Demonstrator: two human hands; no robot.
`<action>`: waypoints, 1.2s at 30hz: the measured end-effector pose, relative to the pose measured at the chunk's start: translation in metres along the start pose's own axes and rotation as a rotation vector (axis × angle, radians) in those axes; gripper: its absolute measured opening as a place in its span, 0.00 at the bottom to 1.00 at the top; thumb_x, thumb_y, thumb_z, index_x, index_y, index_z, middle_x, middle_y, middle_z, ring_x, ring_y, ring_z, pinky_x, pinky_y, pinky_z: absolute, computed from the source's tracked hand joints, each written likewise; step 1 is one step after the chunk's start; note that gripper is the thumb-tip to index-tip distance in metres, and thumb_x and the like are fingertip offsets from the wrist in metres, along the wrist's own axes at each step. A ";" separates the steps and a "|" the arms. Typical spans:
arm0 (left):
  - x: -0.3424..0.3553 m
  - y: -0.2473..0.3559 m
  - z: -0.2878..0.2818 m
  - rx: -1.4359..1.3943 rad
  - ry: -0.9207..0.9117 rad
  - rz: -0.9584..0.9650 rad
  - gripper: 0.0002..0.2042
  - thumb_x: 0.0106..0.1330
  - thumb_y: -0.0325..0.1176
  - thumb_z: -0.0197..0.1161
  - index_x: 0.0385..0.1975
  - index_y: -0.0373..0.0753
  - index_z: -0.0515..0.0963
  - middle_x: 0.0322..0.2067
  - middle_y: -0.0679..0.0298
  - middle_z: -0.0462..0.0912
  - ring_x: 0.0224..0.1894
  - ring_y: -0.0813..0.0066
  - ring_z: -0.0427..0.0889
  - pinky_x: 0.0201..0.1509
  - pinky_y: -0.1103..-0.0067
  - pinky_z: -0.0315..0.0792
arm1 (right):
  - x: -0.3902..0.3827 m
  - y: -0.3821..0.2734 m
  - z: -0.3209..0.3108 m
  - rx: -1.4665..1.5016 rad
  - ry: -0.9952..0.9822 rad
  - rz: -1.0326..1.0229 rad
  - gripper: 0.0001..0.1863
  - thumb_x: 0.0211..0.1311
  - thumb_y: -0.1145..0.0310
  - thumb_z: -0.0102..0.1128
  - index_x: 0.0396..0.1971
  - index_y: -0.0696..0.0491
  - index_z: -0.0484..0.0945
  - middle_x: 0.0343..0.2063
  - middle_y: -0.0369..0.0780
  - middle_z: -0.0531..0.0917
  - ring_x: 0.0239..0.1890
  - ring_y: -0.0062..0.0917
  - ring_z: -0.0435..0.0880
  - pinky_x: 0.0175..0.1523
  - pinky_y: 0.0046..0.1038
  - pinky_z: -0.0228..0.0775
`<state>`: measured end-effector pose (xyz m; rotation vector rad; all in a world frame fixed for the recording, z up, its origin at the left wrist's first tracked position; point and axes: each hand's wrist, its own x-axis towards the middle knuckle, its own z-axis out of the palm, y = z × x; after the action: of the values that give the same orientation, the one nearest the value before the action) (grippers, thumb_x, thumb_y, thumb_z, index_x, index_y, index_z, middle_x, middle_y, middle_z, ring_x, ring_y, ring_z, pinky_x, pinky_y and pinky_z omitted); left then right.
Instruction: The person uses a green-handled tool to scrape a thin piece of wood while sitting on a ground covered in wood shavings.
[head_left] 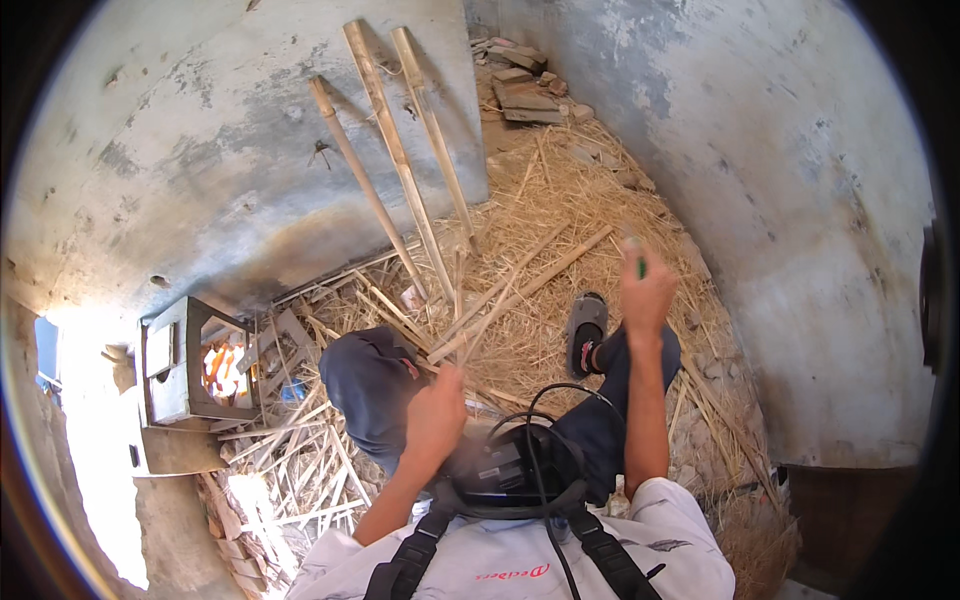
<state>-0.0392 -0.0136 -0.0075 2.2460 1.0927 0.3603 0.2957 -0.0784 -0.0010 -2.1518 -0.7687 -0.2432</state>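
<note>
My left hand (pixel 435 415) is closed in front of my bent left knee. A thin pale bamboo strip (pixel 492 316) slants up and away from its fingers. Farther right and higher, my right hand (pixel 648 292) is raised above my right leg and slightly blurred. Its fingers are closed around a small tool with a green handle (pixel 641 268); the tool's working end is too blurred to make out. Longer split bamboo pieces (pixel 560 262) lie on the straw just beyond my hands, apart from the right hand.
Three bamboo poles (pixel 395 150) lean on the left wall. Straw and shavings (pixel 620 190) cover the floor. At left stands an open wooden box (pixel 185 375) with orange and white things inside, beside heaped offcuts (pixel 310 470). Bricks (pixel 525 95) lie at the back.
</note>
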 end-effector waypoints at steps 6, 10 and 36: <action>-0.007 -0.018 -0.010 -0.302 -0.007 -0.097 0.15 0.84 0.42 0.49 0.46 0.36 0.76 0.24 0.45 0.80 0.30 0.38 0.82 0.36 0.53 0.70 | -0.013 -0.020 -0.002 0.337 -0.277 -0.023 0.21 0.79 0.51 0.58 0.44 0.57 0.87 0.26 0.46 0.86 0.27 0.34 0.85 0.36 0.35 0.74; 0.006 -0.003 -0.013 -0.403 0.005 -0.103 0.15 0.84 0.42 0.53 0.46 0.34 0.78 0.22 0.50 0.77 0.25 0.50 0.80 0.33 0.63 0.70 | -0.046 -0.034 0.012 0.367 -0.381 -0.281 0.18 0.76 0.53 0.64 0.45 0.55 0.86 0.27 0.45 0.86 0.27 0.38 0.87 0.35 0.35 0.77; 0.017 0.026 -0.011 -0.610 -0.048 -0.097 0.13 0.83 0.39 0.59 0.47 0.34 0.81 0.21 0.64 0.74 0.26 0.81 0.69 0.30 0.75 0.65 | -0.072 -0.054 0.024 0.386 -0.365 -0.677 0.15 0.64 0.58 0.77 0.37 0.55 0.87 0.33 0.42 0.91 0.29 0.35 0.91 0.33 0.32 0.80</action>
<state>-0.0181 -0.0084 0.0172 1.6491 0.9082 0.5156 0.2038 -0.0664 -0.0117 -1.5272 -1.6051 -0.0344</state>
